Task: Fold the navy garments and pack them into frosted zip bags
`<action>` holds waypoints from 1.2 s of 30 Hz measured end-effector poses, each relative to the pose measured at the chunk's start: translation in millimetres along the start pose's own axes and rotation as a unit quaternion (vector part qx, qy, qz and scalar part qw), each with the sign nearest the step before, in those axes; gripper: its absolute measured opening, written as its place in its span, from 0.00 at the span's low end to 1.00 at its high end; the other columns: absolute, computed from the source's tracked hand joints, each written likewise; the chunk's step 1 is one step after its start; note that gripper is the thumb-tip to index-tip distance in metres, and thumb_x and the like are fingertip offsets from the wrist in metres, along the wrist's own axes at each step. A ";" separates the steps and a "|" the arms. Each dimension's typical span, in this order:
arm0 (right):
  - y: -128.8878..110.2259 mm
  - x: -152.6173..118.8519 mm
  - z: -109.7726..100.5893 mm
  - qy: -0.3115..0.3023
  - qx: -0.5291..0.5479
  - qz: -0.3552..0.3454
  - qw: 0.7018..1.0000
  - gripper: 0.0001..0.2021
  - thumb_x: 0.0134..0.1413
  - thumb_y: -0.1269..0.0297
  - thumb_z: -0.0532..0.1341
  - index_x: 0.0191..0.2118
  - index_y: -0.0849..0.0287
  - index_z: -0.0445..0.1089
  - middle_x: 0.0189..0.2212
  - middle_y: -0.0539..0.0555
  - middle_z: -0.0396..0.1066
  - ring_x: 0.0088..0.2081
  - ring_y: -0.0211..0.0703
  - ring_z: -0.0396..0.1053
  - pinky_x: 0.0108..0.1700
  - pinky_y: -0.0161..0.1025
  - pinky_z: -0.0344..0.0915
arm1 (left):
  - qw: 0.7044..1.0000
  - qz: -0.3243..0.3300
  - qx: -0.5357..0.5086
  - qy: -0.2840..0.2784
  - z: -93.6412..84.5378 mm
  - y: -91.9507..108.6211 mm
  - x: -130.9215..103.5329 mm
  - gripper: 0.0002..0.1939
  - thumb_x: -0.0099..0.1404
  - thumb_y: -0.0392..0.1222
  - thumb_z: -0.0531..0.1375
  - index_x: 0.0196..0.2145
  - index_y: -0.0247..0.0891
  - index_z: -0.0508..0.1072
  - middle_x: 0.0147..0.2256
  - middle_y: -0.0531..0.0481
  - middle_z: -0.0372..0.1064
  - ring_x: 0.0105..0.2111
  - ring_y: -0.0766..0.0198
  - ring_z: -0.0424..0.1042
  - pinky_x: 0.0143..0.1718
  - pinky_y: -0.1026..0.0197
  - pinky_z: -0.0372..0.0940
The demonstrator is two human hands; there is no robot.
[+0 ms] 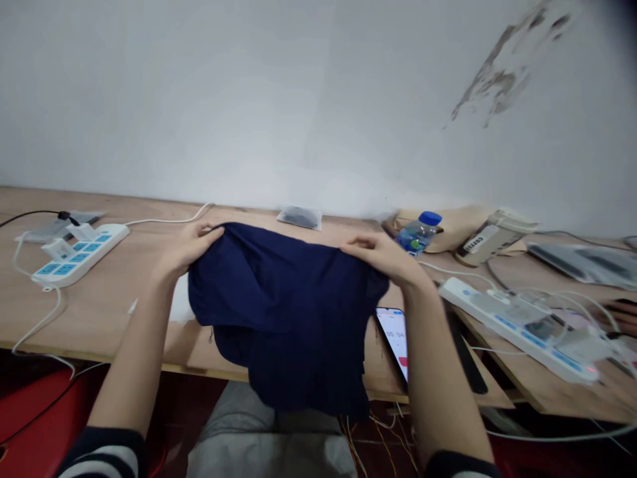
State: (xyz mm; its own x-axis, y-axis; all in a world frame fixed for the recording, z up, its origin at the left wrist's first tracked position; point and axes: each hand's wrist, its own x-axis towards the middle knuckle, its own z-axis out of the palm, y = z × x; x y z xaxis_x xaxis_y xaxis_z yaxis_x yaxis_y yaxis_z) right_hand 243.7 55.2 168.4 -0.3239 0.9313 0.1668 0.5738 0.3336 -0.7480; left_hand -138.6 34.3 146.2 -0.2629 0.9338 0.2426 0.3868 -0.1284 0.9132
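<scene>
A dark navy cloth [298, 305] hangs in folds between my two hands, over the front edge of the wooden table [104, 318]. My left hand [192, 245] pinches its upper left corner between thumb and fingers. At the upper right, my right hand [381, 255] is closed on the cloth's top edge. The lower part of the cloth drapes down in front of my lap. A phone [393, 335] showing a timer lies just right of the cloth, partly behind my right forearm. Part of a white sheet [180, 302] shows beside the cloth's left side.
On the left is a power strip [82, 255] with cables. A packet [300, 217] lies by the wall. To the right are a blue-capped bottle [419, 232], a coffee cup [492, 239] and another power strip [522, 335]. Another person's hand [622, 315] shows at the right edge.
</scene>
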 end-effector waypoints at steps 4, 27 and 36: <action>46.7 22.8 53.5 0.021 -0.161 0.034 0.986 0.10 0.60 0.63 0.58 0.38 0.63 0.74 0.36 0.58 0.77 0.39 0.46 0.74 0.41 0.39 0.68 | 0.988 -0.015 0.156 0.002 35.8 -46.0 -3.0 0.10 0.58 0.44 0.60 0.36 0.35 0.73 0.32 0.40 0.74 0.37 0.47 0.75 0.44 0.47 0.67; 99.9 88.8 91.9 0.062 -0.263 0.140 0.953 0.13 0.61 0.63 0.54 0.43 0.60 0.74 0.37 0.60 0.77 0.42 0.51 0.74 0.45 0.41 0.65 | 0.900 0.182 0.309 -0.246 120.3 -89.2 -70.2 0.45 0.55 0.64 0.62 0.66 0.48 0.56 0.70 0.43 0.36 0.68 0.38 0.36 0.65 0.31 0.37; 158.4 225.7 91.7 0.201 -0.213 0.247 0.923 0.22 0.64 0.57 0.50 0.43 0.73 0.72 0.46 0.79 0.70 0.51 0.63 0.68 0.48 0.48 0.62 | 0.885 0.118 0.319 -0.319 126.9 -107.2 -62.9 0.49 0.52 0.64 0.64 0.67 0.55 0.50 0.69 0.44 0.36 0.67 0.31 0.39 0.61 0.23 0.43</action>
State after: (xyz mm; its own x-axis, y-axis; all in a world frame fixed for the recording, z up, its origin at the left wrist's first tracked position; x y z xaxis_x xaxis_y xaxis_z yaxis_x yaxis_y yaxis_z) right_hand 192.6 304.8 28.7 0.3138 0.9355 0.1623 0.8486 -0.1997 -0.4899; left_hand -51.3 31.7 -8.6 0.3649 0.9308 -0.0190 0.8382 -0.3196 0.4418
